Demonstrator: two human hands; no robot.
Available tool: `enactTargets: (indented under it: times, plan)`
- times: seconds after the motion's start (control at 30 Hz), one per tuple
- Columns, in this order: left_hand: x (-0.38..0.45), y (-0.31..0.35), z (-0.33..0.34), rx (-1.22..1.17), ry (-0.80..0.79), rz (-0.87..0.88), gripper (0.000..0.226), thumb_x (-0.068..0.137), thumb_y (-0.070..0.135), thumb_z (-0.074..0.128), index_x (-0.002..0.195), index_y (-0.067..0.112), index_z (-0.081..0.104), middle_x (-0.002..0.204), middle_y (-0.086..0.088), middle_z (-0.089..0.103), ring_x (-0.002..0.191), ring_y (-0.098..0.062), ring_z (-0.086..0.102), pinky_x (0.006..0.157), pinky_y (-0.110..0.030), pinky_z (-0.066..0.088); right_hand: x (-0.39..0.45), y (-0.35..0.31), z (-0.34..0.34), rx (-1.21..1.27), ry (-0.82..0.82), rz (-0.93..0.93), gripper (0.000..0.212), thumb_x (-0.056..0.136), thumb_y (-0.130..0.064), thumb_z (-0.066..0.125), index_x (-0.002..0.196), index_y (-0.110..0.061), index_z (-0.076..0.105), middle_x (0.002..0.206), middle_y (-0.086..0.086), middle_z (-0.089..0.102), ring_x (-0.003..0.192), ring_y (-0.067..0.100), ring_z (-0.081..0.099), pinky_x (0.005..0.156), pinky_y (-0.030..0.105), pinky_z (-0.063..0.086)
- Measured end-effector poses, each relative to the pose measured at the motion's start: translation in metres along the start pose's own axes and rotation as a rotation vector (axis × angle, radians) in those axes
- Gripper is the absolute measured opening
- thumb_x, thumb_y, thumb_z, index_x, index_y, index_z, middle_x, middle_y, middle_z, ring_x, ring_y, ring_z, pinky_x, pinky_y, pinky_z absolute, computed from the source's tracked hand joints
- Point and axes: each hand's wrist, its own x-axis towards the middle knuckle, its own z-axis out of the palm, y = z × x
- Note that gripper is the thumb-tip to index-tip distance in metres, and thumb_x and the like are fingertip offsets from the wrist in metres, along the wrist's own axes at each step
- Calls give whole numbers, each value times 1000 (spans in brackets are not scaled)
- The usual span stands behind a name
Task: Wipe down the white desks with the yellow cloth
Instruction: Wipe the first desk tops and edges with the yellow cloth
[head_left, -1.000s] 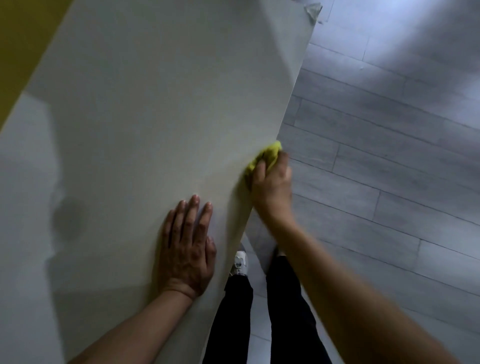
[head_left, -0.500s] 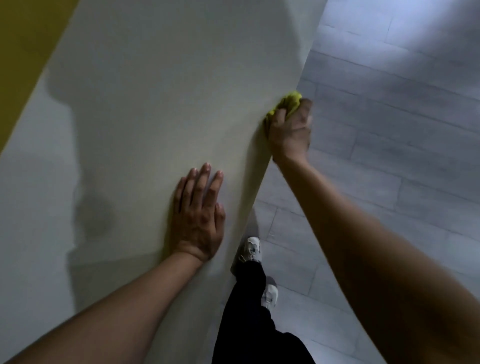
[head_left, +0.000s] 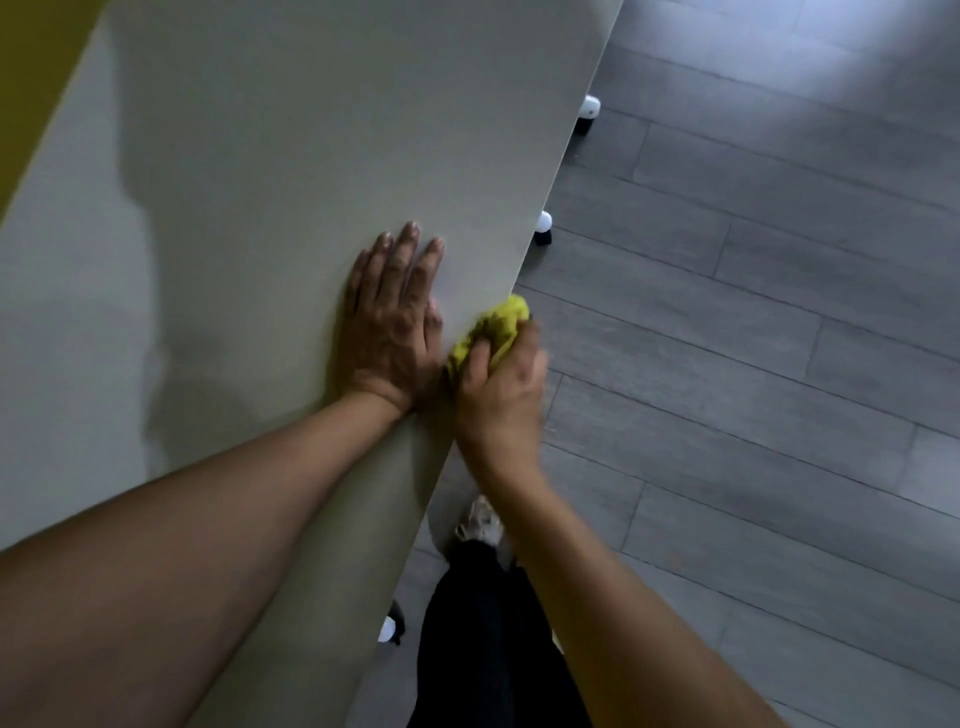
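Grey plank flooring (head_left: 753, 364) fills the right side of the view, and one white desk (head_left: 285, 182) runs diagonally across the left, its long edge slanting from upper right down toward the person's legs. Two hands are in view. One left hand (head_left: 392, 325) lies flat on the desk top near that edge, fingers straight and together, palm down, holding nothing. One right hand (head_left: 501, 387) sits just beside it at the desk's edge, fingers curled around one bunched yellow cloth (head_left: 493, 327); the cloth is pressed against the rim of the desk, with part of it sticking out beyond the fingertips. The right hand is a little blurred, so how much of the cloth lies on the top rather than on the side of the edge is hard to tell.

Three white casters with dark wheels show below the desk's edge: one (head_left: 589, 111) far up, one (head_left: 544, 228) nearer the hands, and one (head_left: 390, 629) low by the legs. Dark trousers (head_left: 483, 649) and one pale shoe (head_left: 480, 522) stand on the floor close under the edge. Along the far left, a yellow strip (head_left: 31, 78) borders the desk.
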Motion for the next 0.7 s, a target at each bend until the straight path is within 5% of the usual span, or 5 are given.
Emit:
enactTargets:
  times: [0.3,0.7]
  plan:
    - [-2,-2,3,7,13,-7,57,100,19,39,156,14,43,166,-13,34,154,-35,29,129,-45,15,134,-52,-21,41,108,1,42,101,-33,42,139,-15,37,120,15,55,109,33,58,94,45,50]
    - [-8,-13,-3,-68,-85,5,59,100,13,37,158,9,37,167,-18,26,156,-36,22,130,-41,9,-46,26,6,9,-13,-75,42,101,-34,45,139,-18,35,113,11,49,101,27,53,86,54,51]
